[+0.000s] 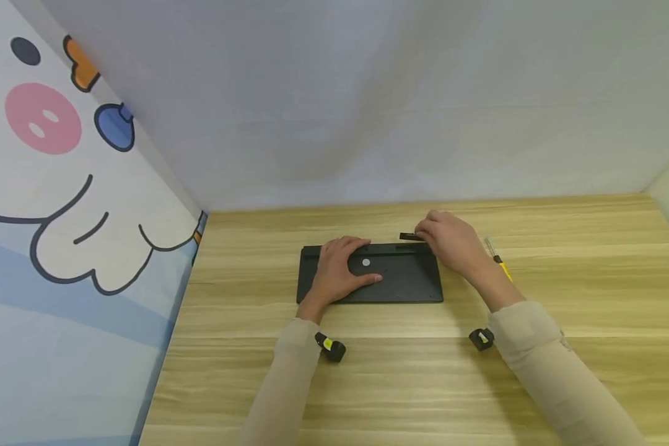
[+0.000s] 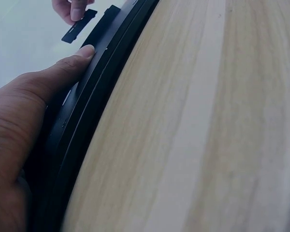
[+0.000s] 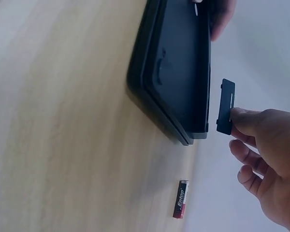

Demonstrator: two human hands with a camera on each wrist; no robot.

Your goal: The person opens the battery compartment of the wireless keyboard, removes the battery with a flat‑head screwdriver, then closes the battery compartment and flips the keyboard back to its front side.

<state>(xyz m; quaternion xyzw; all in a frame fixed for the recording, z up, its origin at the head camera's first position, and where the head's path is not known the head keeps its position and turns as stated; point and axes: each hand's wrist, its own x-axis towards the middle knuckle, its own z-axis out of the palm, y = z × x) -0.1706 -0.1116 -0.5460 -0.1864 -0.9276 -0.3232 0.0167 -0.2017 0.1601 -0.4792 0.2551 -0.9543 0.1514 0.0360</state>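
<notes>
A black keyboard lies on the wooden table with its underside up and a round pale sticker on it. My left hand rests on its left half, thumb stretched across the underside and fingers at the far edge. Between thumb and fingertip my right hand pinches a small black battery cover. The cover is held just off the keyboard's far edge, apart from it, near the long battery slot. A black and red battery lies on the table past the keyboard's end; in the head view it is hidden.
A yellow and black screwdriver lies to the right of my right hand, partly behind the wrist. The pale back wall rises from the table's far edge. A cartoon-printed panel stands at the left.
</notes>
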